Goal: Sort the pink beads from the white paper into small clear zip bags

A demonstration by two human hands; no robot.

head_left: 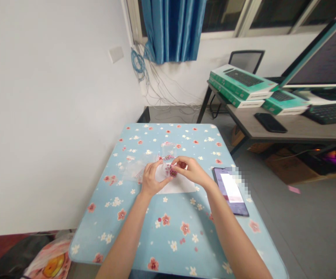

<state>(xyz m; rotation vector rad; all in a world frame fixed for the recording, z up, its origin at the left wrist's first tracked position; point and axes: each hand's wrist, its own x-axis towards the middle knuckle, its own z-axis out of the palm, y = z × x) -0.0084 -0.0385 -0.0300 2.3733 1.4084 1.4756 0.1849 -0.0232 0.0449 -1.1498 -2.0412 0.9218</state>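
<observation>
Near the middle of the table, my left hand [151, 181] curves its fingers and thumb around a clear plastic bag [165, 169] with small dark red beads [173, 173] at its edge. My right hand [193, 170] pinches thumb and forefinger together beside those beads; whatever lies between the fingertips is too small to make out. More red beads show under its curled fingers. Just beyond the hands is a small clear packet [168, 148] with reddish pieces. A sheet of white paper [179, 188] lies beneath the hands, and crumpled clear plastic [131, 168] spreads to the left.
The table [144, 240] has a blue flowered cover. A phone [231, 193] with a lit screen lies at its right edge. A white wall [54, 116] borders the left. The desk [298, 130] at right carries keyboard boxes [240, 86], a black phone [270, 122] and a monitor.
</observation>
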